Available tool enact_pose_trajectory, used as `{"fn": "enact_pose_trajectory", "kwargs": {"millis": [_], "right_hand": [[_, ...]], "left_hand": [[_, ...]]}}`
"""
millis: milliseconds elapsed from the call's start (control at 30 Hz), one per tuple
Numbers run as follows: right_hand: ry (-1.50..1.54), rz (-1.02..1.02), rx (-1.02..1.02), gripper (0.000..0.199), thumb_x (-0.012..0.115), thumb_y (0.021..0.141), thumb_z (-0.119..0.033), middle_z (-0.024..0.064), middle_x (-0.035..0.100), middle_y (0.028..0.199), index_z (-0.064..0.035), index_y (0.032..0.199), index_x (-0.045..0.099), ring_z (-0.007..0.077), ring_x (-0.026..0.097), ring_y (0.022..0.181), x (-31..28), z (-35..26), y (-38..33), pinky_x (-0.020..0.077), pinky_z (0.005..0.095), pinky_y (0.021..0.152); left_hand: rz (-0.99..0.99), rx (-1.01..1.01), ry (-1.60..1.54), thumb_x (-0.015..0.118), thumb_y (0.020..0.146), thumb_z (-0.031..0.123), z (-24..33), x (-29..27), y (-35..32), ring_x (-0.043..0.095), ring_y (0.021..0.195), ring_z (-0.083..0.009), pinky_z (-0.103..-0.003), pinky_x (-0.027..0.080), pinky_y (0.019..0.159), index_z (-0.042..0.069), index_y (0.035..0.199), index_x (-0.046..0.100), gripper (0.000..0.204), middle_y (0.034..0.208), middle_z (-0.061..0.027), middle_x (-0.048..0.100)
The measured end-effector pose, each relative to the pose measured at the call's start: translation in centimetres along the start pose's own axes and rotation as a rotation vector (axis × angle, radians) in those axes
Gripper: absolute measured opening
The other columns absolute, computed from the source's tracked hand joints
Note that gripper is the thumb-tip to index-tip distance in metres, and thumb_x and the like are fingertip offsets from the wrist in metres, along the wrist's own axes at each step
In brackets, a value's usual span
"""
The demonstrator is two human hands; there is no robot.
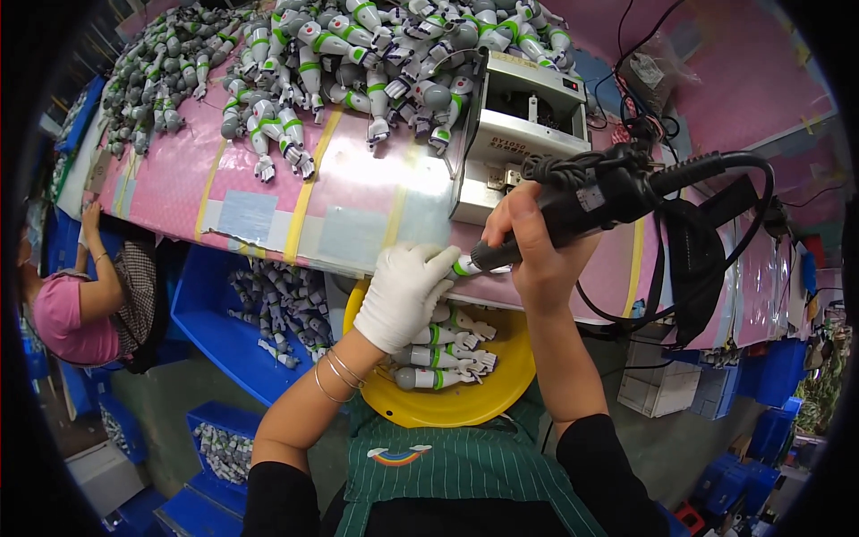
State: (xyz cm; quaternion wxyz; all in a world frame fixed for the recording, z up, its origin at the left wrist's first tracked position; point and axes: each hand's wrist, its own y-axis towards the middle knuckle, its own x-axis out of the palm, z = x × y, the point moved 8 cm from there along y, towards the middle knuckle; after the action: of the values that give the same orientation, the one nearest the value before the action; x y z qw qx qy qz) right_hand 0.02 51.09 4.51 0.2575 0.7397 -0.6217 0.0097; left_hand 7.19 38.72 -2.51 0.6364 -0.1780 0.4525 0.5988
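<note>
My left hand (pixel 401 294), in a white glove, is closed around a white, grey and green toy arm (pixel 463 266) at the table's near edge; the glove covers most of it. My bare right hand (pixel 541 246) grips a black electric screwdriver (pixel 591 199), its tip end against or very close to the toy arm. The exact contact point is too small to tell. Below both hands a yellow basin (pixel 386 410) holds several similar toy arms (pixel 438 356), lying side by side. A metal box-shaped machine (pixel 501 139) with an open top stands just beyond the screwdriver.
A big heap of toy arms (pixel 358 54) covers the far side of the pink table (pixel 268 197). On the left is a blue bin (pixel 210 304) of similar parts. The screwdriver's black cable (pixel 761 179) loops at right. A person in pink (pixel 80 309) sits far left.
</note>
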Motion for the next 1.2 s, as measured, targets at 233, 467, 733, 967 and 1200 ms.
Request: {"fn": "enact_pose_trajectory", "kwargs": {"millis": [233, 467, 733, 967, 1200], "right_hand": [[-0.198, -0.128, -0.190, 0.031, 0.059, 0.090, -0.001, 0.0077, 0.053, 0.067, -0.0014, 0.113, 0.038, 0.0161, 0.053, 0.052, -0.3, 1.7, -1.0, 0.0480, 0.0313, 0.051], [-0.272, -0.194, -0.251, 0.047, 0.068, 0.091, -0.017, 0.0067, 0.050, 0.064, -0.0037, 0.120, 0.034, 0.0165, 0.049, 0.050, -0.8, 1.9, -1.6, 0.0464, 0.0309, 0.049], [-0.379, -0.122, -0.281, 0.040, 0.065, 0.092, -0.013, 0.0063, 0.049, 0.062, 0.0001, 0.114, 0.035, 0.0158, 0.049, 0.049, -0.3, 1.4, -1.5, 0.0471, 0.0304, 0.050], [-0.151, 0.287, -0.144, 0.005, 0.056, 0.093, 0.002, 0.0057, 0.053, 0.065, 0.0010, 0.093, 0.052, 0.0139, 0.051, 0.051, -0.7, 2.1, -2.4, 0.0465, 0.0299, 0.051], [0.025, 0.010, -0.213, 0.020, 0.053, 0.096, -0.009, 0.0069, 0.052, 0.069, 0.0019, 0.113, 0.051, 0.0151, 0.050, 0.052, -0.3, -3.1, -0.6, 0.0470, 0.0312, 0.050]], "left_hand": [[0.014, 0.005, -0.009, 0.072, 0.075, 0.010, 0.1, -0.1, 0.2, 0.059, 0.090, -0.0340, -0.045, 0.046, 0.078, 0.008, 0.117, 0.061, 0.043, 0.098, -0.0105, 0.064], [0.005, -0.028, -0.035, 0.072, 0.075, 0.010, -0.2, 0.2, 0.2, 0.059, 0.091, -0.0338, -0.045, 0.046, 0.079, 0.008, 0.116, 0.062, 0.042, 0.099, -0.0104, 0.064], [0.013, -0.033, -0.052, 0.072, 0.075, 0.010, -0.6, 0.2, 0.3, 0.059, 0.091, -0.0339, -0.045, 0.046, 0.079, 0.007, 0.115, 0.062, 0.041, 0.098, -0.0101, 0.064], [0.095, 0.037, -0.100, 0.069, 0.078, 0.011, -0.6, -0.3, 0.0, 0.060, 0.085, -0.0360, -0.047, 0.047, 0.074, 0.007, 0.114, 0.062, 0.037, 0.094, -0.0133, 0.065], [-0.076, 0.091, -0.253, 0.073, 0.076, 0.016, 0.2, -1.1, -3.1, 0.059, 0.087, -0.0402, -0.048, 0.048, 0.077, 0.003, 0.115, 0.057, 0.043, 0.097, -0.0168, 0.062]]}}
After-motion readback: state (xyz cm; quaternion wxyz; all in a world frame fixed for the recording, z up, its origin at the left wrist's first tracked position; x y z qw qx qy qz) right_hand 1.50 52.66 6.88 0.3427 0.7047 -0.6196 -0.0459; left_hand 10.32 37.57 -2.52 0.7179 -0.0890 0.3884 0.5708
